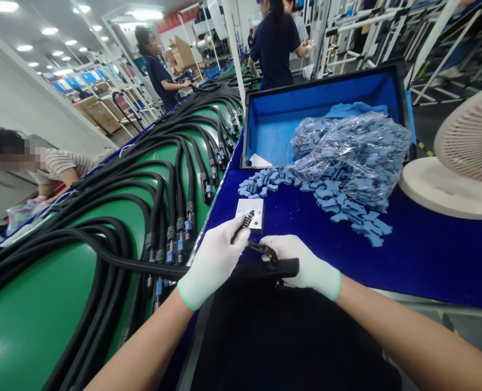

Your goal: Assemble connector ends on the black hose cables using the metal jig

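Observation:
My left hand [213, 262], in a white glove, is shut on a small black multi-pin connector [247, 220] at the end of a thin dark lead. The connector sits just above a white metal plate [251, 209] with holes in it. My right hand [304, 263], also gloved, grips a yellow-and-black part [263, 249] close to the left fingertips. A thick black braided cable [233, 269] runs beneath both hands. Its end lies on the blue felt tabletop [420, 260], and the right hand partly hides it.
Many black cables with blue-marked connectors [179, 233] lie on a green table [49, 309] to the left. Ahead are blue foam pieces [330, 201], a clear bag of them [350, 155], a blue-lined case [322, 87] and a white fan [461, 163]. Co-workers [274, 46] stand beyond.

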A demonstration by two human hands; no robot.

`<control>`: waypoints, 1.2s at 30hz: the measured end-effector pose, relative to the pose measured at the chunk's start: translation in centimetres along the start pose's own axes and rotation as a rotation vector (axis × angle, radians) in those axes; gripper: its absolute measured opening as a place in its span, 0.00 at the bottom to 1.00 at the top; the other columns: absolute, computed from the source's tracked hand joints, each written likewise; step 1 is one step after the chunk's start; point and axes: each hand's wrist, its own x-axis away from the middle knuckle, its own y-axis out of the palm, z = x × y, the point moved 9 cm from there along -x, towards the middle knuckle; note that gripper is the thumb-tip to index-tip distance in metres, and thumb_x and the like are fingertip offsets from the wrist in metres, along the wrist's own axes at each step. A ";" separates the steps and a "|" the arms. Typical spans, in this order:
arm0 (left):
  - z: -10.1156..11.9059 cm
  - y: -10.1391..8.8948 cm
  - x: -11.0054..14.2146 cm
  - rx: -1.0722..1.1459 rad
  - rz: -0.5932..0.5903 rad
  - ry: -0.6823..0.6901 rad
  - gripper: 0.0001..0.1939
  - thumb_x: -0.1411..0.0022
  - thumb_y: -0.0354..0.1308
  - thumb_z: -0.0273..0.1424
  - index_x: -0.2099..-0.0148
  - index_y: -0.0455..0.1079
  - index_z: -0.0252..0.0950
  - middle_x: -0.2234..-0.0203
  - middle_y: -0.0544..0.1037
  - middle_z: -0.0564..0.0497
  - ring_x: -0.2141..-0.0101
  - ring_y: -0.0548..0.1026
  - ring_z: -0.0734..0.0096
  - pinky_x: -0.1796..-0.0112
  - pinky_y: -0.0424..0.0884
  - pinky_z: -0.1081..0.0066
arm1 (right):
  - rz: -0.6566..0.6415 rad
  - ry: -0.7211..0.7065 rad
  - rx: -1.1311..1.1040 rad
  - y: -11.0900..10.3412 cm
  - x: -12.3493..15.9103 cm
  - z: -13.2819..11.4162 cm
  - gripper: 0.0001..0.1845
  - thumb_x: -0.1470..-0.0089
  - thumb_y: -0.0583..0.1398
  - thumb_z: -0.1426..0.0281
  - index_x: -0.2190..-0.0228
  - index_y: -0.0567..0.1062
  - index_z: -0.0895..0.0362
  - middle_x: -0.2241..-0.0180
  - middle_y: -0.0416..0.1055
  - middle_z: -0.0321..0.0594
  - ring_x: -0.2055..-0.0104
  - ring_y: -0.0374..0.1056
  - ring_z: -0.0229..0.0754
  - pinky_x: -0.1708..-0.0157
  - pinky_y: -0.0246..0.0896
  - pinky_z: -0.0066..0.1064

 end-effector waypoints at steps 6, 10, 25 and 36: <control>-2.1 0.5 -0.1 0.315 0.017 -0.142 0.24 0.31 0.61 0.42 0.37 0.75 0.40 0.41 0.77 0.49 0.41 0.74 0.55 0.39 0.66 0.63 | -0.024 -0.103 -0.075 -1.5 0.6 -0.9 0.08 0.40 0.55 0.72 0.64 0.74 0.62 0.62 0.73 0.40 0.63 0.66 0.32 0.60 0.58 0.23; -4.1 2.2 -0.5 0.844 -0.005 -0.203 0.28 0.35 0.67 0.41 0.37 0.73 0.35 0.50 0.80 0.43 0.55 0.78 0.63 0.52 0.73 0.65 | 0.123 -0.004 0.143 -5.1 2.2 0.2 0.12 0.41 0.57 0.72 0.58 0.77 0.64 0.54 0.72 0.50 0.49 0.67 0.42 0.45 0.61 0.33; 0.1 4.1 1.6 0.203 -0.266 0.097 0.13 0.34 0.62 0.25 0.50 0.80 0.46 0.57 0.77 0.55 0.55 0.76 0.70 0.51 0.70 0.68 | 0.106 0.252 -0.941 -0.3 2.6 0.5 0.49 0.52 0.66 0.74 0.31 0.56 0.47 0.53 0.71 0.39 0.62 0.72 0.33 0.63 0.71 0.24; 1.5 4.6 3.6 -0.076 -0.154 0.166 0.09 0.33 0.59 0.24 0.53 0.77 0.37 0.61 0.74 0.51 0.61 0.73 0.69 0.59 0.69 0.66 | -0.028 0.290 -1.066 2.1 2.8 0.8 0.54 0.52 0.65 0.75 0.30 0.50 0.43 0.63 0.72 0.37 0.68 0.73 0.38 0.66 0.70 0.30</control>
